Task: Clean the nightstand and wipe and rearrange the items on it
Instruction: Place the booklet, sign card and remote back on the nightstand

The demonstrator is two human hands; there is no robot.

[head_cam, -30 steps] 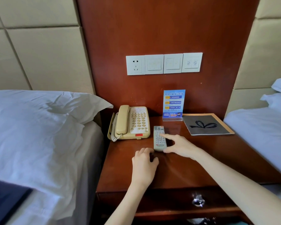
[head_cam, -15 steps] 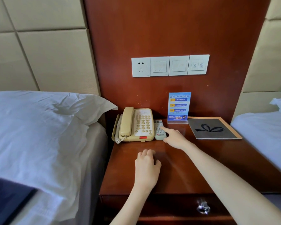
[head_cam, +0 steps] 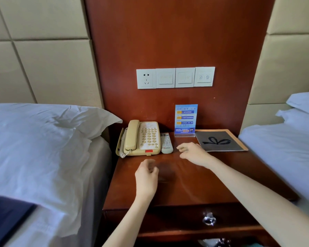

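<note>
The dark red wooden nightstand (head_cam: 194, 186) stands between two beds. At its back left lies a beige telephone (head_cam: 141, 139), with a grey remote control (head_cam: 166, 143) close against its right side. A blue sign card (head_cam: 185, 120) stands upright at the back, and a grey folder with a black bow (head_cam: 219, 140) lies at the back right. My right hand (head_cam: 193, 153) hovers just right of the remote, fingers loosely curled, holding nothing. Over the middle of the top, my left hand (head_cam: 146, 175) also has curled, empty fingers.
A white pillow (head_cam: 43, 139) on the left bed reaches the nightstand's edge. The right bed (head_cam: 284, 148) borders the other side. A socket and switch panel (head_cam: 175, 77) is on the wooden wall panel. A drawer with a shiny knob (head_cam: 209, 219) is below the top.
My right hand pushed the remote back beside the telephone, then let go and drew away to the right. My left hand lifted slightly off the top.
</note>
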